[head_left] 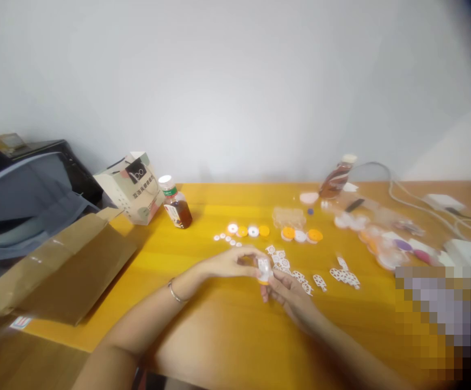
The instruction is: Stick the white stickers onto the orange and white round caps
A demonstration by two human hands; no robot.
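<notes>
Between both hands, above the wooden table (211, 336), is a small white piece with an orange edge (264, 269); blur hides its exact kind. My left hand (233, 263) curls over from the left, thumb and fingers closed on it. My right hand (290, 293) pinches its lower right side. Just beyond my hands lie several white cut-out pieces with holes (281, 260). Farther back stand a row of white and orange round discs (253, 231) and another orange disc group (288, 233). Several tiny white rings (228, 239) lie left of them.
An open cardboard box (69, 265), a paper bag (132, 189) and a dark-filled bottle (176, 203) occupy the left. At right are a second bottle (337, 177), a clear plastic tray (289, 218), coloured round pieces (403, 246), cables (392, 187) and a white box (445, 203).
</notes>
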